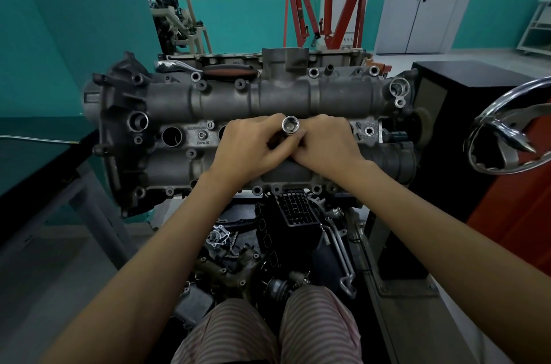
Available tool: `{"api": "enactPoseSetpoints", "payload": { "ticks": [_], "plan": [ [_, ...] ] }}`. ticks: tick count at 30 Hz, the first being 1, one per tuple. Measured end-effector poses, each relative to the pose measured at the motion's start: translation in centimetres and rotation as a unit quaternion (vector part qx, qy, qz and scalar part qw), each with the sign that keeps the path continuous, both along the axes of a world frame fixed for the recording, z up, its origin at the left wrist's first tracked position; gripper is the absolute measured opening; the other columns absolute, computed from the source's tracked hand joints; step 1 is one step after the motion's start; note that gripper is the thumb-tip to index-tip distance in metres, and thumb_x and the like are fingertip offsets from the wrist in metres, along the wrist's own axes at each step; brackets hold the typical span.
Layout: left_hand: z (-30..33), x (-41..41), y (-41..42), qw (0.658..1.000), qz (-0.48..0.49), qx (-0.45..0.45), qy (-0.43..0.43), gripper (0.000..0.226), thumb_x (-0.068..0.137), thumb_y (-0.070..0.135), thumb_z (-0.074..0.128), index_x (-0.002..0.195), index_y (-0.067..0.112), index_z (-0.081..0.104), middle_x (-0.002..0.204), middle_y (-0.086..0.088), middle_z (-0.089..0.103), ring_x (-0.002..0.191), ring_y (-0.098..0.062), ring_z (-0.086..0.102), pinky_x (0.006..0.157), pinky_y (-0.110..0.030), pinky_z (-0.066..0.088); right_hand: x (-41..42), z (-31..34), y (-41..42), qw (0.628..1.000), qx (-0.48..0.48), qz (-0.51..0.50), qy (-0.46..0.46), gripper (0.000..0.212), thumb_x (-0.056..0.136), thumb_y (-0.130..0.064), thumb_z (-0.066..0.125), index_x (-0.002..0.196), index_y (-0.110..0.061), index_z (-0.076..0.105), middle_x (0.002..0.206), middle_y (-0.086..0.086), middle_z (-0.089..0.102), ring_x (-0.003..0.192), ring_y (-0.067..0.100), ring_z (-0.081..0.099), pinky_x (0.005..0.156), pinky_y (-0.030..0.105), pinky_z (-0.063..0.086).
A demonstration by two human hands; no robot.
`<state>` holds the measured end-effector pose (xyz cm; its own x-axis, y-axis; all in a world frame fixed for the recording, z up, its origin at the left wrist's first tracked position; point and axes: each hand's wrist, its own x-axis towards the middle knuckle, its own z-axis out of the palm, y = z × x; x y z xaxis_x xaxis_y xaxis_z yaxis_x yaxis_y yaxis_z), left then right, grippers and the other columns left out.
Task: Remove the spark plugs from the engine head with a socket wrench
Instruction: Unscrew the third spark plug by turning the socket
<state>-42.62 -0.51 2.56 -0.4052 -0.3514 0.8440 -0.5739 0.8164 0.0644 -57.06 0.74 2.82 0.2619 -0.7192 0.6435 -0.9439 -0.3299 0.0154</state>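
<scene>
Here, both the left hand (pixel 250 149) and right hand (pixel 325 146) pinch an upright socket (pixel 290 125) over the engine head (pixel 179 101); the wrench (pixel 208 68) lies beyond.

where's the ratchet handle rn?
Head view: the ratchet handle lies on the far edge of the engine head, left of centre, beyond both hands.

The person's forearms are bare, with no sleeves showing, and neither the left hand (pixel 249 144) nor the right hand (pixel 326 144) is gloved. Pink-and-white striped trousers (pixel 268 331) cover the legs.
</scene>
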Motion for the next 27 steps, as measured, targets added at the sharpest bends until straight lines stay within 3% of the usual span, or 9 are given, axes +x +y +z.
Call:
{"api": "enactPoseSetpoints", "payload": {
  "ticks": [3, 6, 12, 17, 20, 24, 27],
  "plan": [
    [0.02, -0.11, 0.19, 1.000, -0.008, -0.010, 0.001, 0.025, 0.081, 0.028, 0.047, 0.072, 0.006, 0.055, 0.063, -0.001, 0.055, 0.050, -0.026, 0.053, 0.043, -0.030, 0.039, 0.06, 0.10, 0.12, 1.000, 0.005, 0.023, 0.016, 0.018, 0.082, -0.027, 0.051, 0.076, -0.010, 0.054, 0.069, 0.012, 0.064, 0.065, 0.036, 0.060, 0.052, 0.029, 0.023],
    [0.04, -0.27, 0.20, 1.000, 0.006, 0.001, 0.003, 0.022, 0.079, 0.028, 0.045, 0.072, 0.008, 0.047, 0.064, 0.007, 0.044, 0.048, -0.024, 0.048, 0.045, -0.026, 0.032, 0.13, 0.02, 0.20, 1.000, -0.004, 0.029, 0.011, 0.027, 0.080, -0.029, 0.052, 0.093, -0.005, 0.050, 0.069, 0.008, 0.064, 0.061, 0.032, 0.060, 0.050, 0.027, 0.025],
    [-0.03, -0.13, 0.08, 1.000, -0.003, -0.003, 0.006, 0.028, 0.085, 0.030, 0.050, 0.067, 0.019, 0.032, 0.055, 0.010, 0.036, 0.044, -0.021, 0.042, 0.044, -0.027, 0.029, 0.12, -0.09, 0.03, 1.000, -0.010, 0.006, 0.021, 0.035, 0.082, -0.042, 0.040, 0.078, -0.016, 0.063, 0.070, 0.007, 0.065, 0.068, 0.030, 0.061, 0.050, 0.028, 0.017],
    [0.15, -0.11, 0.16, 1.000, -0.009, 0.011, 0.005, 0.027, 0.083, 0.032, 0.047, 0.074, 0.006, 0.047, 0.069, -0.003, 0.053, 0.054, -0.025, 0.049, 0.045, -0.030, 0.037, 0.01, -0.20, -0.18, 0.999, -0.009, 0.013, 0.029, 0.027, 0.084, -0.034, 0.048, 0.090, -0.010, 0.058, 0.075, 0.008, 0.066, 0.068, 0.031, 0.061, 0.053, 0.029, 0.024],
    [0.05, -0.18, 0.33, 1.000, -0.006, 0.012, 0.000, 0.026, 0.078, 0.029, 0.044, 0.075, 0.004, 0.049, 0.066, -0.003, 0.053, 0.050, -0.026, 0.049, 0.044, -0.031, 0.038, 0.05, -0.15, 0.08, 0.999, -0.016, 0.027, 0.013, 0.028, 0.081, -0.030, 0.052, 0.092, -0.005, 0.052, 0.071, 0.008, 0.065, 0.062, 0.032, 0.061, 0.050, 0.027, 0.026],
    [-0.01, -0.21, 0.17, 1.000, 0.014, 0.001, 0.006, 0.024, 0.084, 0.029, 0.048, 0.065, 0.014, 0.042, 0.055, -0.001, 0.050, 0.046, -0.027, 0.050, 0.044, -0.027, 0.032, 0.07, -0.15, 0.03, 1.000, -0.013, 0.014, 0.011, 0.031, 0.082, -0.040, 0.050, 0.085, -0.011, 0.059, 0.067, 0.008, 0.065, 0.063, 0.031, 0.061, 0.051, 0.027, 0.024],
    [0.06, 0.02, 0.07, 1.000, -0.004, 0.011, 0.013, 0.036, 0.087, 0.033, 0.050, 0.059, 0.010, 0.051, 0.051, -0.005, 0.054, 0.046, -0.027, 0.052, 0.043, -0.033, 0.038, 0.10, -0.18, -0.04, 1.000, -0.013, 0.007, 0.007, 0.037, 0.080, -0.040, 0.040, 0.072, -0.013, 0.064, 0.065, 0.009, 0.065, 0.064, 0.031, 0.060, 0.052, 0.028, 0.022]
  ]
}}
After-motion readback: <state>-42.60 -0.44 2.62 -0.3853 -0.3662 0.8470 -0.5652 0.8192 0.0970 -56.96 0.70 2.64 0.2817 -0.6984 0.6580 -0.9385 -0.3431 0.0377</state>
